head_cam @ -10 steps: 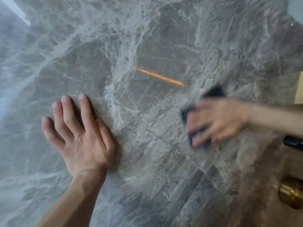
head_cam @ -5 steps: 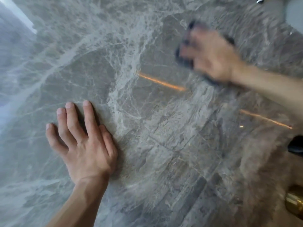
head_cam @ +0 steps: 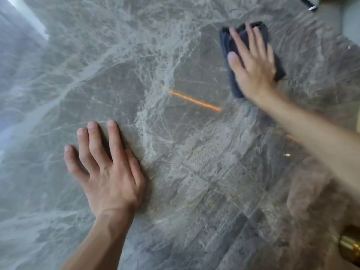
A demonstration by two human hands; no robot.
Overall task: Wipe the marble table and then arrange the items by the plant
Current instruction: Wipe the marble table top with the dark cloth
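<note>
The grey veined marble table (head_cam: 175,172) fills the view. My right hand (head_cam: 253,69) lies flat with straight fingers on a dark blue folded cloth (head_cam: 233,86), pressing it to the marble at the upper right. Cloth edges show beyond the fingertips and on both sides of the palm. My left hand (head_cam: 109,172) rests flat on the marble at the lower left, fingers spread, holding nothing. The plant is out of view.
A shiny brass object (head_cam: 350,248) sits at the lower right edge. A thin dark item with a metal tip (head_cam: 309,5) lies at the top right. An orange streak of light (head_cam: 194,101) crosses the marble between my hands.
My right hand swept the cloth from the middle right up and away to the upper right. My left hand stayed flat in place.
</note>
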